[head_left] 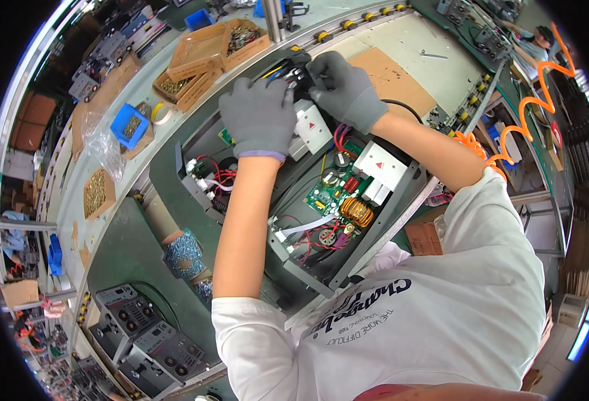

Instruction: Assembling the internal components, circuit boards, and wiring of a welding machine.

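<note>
Two open dark-grey metal housings lie side by side before me, one housing [368, 250] closer and showing its inside. In it sit a green circuit board [328, 194], a copper-wound coil [357, 212] and a white cover [381, 164] with a red triangle. The other housing has a similar white cover [313, 127]. Both my hands wear grey gloves and meet at its far end, by a black and shiny metal part [297, 75]. My left hand [260, 117] has its fingers bent over that end. Opposite it, my right hand [348, 90] is curled, its fingertips against the black part. What each grips is hidden.
Cardboard boxes of small metal parts [242, 39] and a blue bin [130, 125] stand on the bench to the left. Finished-looking grey units [134, 311] sit lower left. A cardboard sheet [395, 80] lies beyond. An orange coiled hose [521, 123] hangs right, near another person [535, 50].
</note>
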`<state>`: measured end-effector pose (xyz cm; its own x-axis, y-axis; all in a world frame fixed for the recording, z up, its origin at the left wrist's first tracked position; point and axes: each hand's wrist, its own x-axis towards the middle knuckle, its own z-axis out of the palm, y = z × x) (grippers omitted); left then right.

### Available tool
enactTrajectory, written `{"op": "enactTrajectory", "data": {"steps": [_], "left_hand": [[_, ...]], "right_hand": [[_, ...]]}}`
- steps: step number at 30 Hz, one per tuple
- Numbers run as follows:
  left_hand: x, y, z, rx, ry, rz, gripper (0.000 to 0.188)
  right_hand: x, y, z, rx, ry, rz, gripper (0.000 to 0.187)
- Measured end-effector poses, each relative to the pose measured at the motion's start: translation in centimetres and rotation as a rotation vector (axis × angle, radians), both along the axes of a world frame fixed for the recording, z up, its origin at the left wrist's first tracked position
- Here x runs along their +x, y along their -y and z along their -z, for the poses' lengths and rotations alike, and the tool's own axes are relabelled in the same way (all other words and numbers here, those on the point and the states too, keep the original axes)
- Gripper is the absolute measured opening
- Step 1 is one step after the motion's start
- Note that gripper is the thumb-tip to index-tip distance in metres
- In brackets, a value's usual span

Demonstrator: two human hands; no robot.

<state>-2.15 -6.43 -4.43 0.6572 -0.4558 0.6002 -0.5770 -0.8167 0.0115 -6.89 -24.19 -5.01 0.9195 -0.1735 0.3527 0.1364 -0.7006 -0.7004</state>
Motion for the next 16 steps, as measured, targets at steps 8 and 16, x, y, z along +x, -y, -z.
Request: {"op": "enactTrajectory", "data": {"steps": [8, 16], "left_hand": [[0.66, 0.56, 0.71, -0.044, 0.034, 0.008, 0.016], [0.51, 1.08, 1.06, -0.114, -0.106, -0.054, 0.021]], "right_hand": [[0.19, -0.07, -0.07, -0.013, -0.027, 0.041, 0.036], [0.22, 0.35, 0.39, -0.016, 0.001, -0.004, 0.040]]}}
